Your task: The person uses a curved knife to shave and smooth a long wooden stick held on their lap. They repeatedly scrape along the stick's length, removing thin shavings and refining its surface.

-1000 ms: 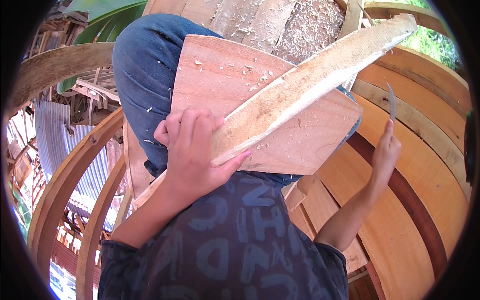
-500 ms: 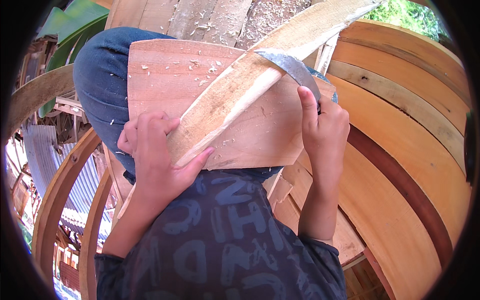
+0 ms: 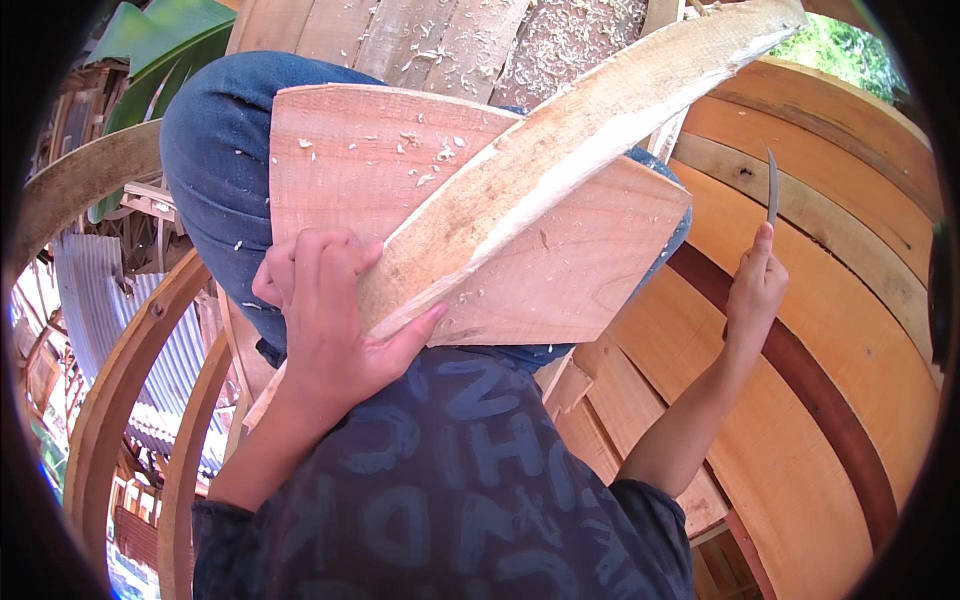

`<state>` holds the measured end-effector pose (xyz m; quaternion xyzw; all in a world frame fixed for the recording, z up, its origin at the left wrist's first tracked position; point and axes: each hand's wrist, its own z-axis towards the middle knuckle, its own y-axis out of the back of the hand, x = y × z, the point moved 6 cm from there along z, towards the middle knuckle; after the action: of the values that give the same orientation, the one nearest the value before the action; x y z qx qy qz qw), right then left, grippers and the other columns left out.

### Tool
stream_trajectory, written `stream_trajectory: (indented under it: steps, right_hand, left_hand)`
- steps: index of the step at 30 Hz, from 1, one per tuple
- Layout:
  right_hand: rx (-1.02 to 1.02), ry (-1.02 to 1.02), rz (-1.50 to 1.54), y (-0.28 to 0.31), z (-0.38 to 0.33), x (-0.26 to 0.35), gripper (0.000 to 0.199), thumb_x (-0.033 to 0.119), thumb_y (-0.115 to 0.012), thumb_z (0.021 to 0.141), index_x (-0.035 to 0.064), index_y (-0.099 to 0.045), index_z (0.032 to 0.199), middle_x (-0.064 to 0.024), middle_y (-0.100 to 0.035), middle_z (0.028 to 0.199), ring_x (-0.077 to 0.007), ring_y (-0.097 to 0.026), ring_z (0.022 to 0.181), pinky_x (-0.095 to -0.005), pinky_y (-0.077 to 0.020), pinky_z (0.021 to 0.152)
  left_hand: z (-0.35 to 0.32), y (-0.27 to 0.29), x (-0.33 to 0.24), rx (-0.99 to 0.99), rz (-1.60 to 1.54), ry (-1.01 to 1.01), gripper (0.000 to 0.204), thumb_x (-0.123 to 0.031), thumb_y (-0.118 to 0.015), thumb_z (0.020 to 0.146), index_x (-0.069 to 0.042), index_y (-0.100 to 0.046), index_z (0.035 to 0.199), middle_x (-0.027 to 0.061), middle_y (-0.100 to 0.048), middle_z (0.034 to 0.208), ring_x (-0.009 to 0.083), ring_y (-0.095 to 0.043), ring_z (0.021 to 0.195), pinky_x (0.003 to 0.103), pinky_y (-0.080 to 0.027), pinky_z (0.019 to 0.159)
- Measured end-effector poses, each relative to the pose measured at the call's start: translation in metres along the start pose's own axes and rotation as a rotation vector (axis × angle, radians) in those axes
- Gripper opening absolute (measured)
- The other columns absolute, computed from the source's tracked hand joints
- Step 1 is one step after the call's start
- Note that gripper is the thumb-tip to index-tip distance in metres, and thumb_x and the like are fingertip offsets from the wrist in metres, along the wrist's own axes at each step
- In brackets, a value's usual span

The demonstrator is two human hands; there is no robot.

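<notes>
Across my lap lies a flat reddish board (image 3: 370,160) dotted with small shavings. A long, slightly curved wooden plank (image 3: 540,150) rests slantwise over it, its near edge freshly cut and pale. My left hand (image 3: 330,310) grips the plank's lower end, fingers on one edge and thumb on the other. Out to the right, apart from the wood, my right hand (image 3: 755,290) is closed round the handle of a curved knife (image 3: 772,190). Its blade points up and away, seen nearly edge-on. The fist hides most of the handle.
Curved hull-like planking (image 3: 790,420) rises along the right side. Bent wooden ribs (image 3: 130,370) stand at the left, with corrugated metal sheet (image 3: 130,340) beyond them. Boards covered in shavings (image 3: 560,50) lie ahead of my knees. A green leaf (image 3: 160,45) hangs at upper left.
My right hand has swung away to the right, lifting the knife off the plank's edge, where the blade lay before. My left hand keeps its grip on the plank.
</notes>
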<state>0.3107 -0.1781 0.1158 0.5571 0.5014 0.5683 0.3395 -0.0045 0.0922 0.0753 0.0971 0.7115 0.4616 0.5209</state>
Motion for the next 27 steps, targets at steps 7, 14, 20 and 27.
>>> stream_trajectory:
  steps: [7, 14, 20, 27]
  right_hand:
    - [0.17, -0.122, 0.406, -0.046, -0.069, 0.056, 0.056, 0.047, -0.049, 0.099, 0.0091, -0.04, 0.059, 0.0034, -0.036, 0.046, -0.0063, -0.035, 0.036, -0.0223, -0.0278, 0.036]
    - [0.216, 0.259, 0.471, -0.058, -0.125, 0.119, 0.036, 0.02, -0.076, 0.082, -0.0024, -0.054, 0.065, -0.0073, -0.044, 0.051, -0.015, -0.04, 0.046, -0.0301, -0.0341, 0.045]
    - [0.246, 0.405, 0.465, -0.058, -0.142, 0.145, 0.043, 0.032, -0.078, 0.079, 0.0001, -0.054, 0.062, -0.014, -0.048, 0.053, -0.0275, -0.048, 0.044, -0.0355, -0.0374, 0.044]
    - [0.261, 0.525, 0.342, -0.064, -0.138, 0.163, 0.055, 0.047, -0.072, 0.08, 0.0018, -0.052, 0.058, -0.0167, -0.053, 0.053, -0.0334, -0.054, 0.045, -0.0383, -0.0396, 0.042]
  left_hand:
    - [0.001, 0.016, -0.01, -0.025, -0.016, -0.048, 0.066, -0.027, -0.087, 0.054, -0.007, -0.052, 0.106, 0.0122, -0.048, 0.102, 0.0296, -0.043, 0.097, 0.043, -0.027, 0.085]
    - [0.001, 0.021, -0.013, 0.0, 0.074, -0.019, 0.065, -0.018, -0.086, 0.052, -0.006, -0.051, 0.105, 0.0104, -0.048, 0.096, 0.0271, -0.043, 0.095, 0.04, -0.03, 0.085]
    - [0.001, 0.045, -0.009, 0.015, -0.002, -0.042, 0.053, -0.021, -0.084, 0.051, -0.005, -0.058, 0.094, 0.0076, -0.052, 0.087, 0.0263, -0.046, 0.086, 0.038, -0.031, 0.08]
    - [0.006, 0.048, -0.012, 0.025, -0.039, -0.003, 0.05, -0.022, -0.084, 0.05, -0.002, -0.066, 0.092, 0.0076, -0.056, 0.086, 0.0255, -0.049, 0.087, 0.037, -0.035, 0.08]
